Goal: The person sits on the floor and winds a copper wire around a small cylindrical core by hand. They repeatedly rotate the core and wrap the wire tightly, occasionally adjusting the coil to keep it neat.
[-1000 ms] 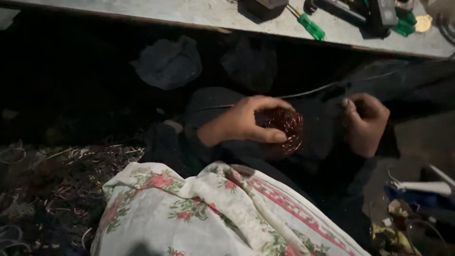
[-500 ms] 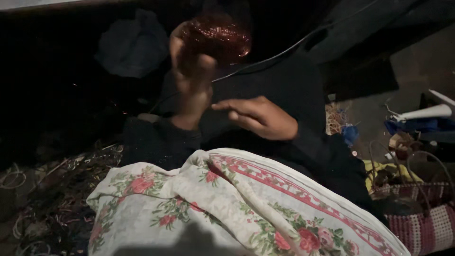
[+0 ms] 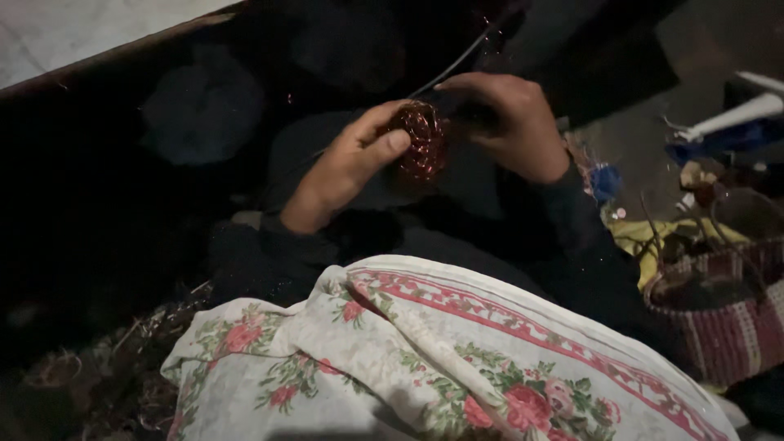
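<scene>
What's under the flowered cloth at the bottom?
The flowered cloth covers whatever lies beneath, so that cannot be seen. Dark clothing shows past its upper edge; tangled wire scraps lie left.

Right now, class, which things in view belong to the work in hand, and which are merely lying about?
In hand:
- left hand
- right hand
- round coil of reddish copper wire
- thin grey wire strand

Lying about:
- floral white cloth
- striped woven basket
- tangled scrap wire
- blue scrap
</scene>
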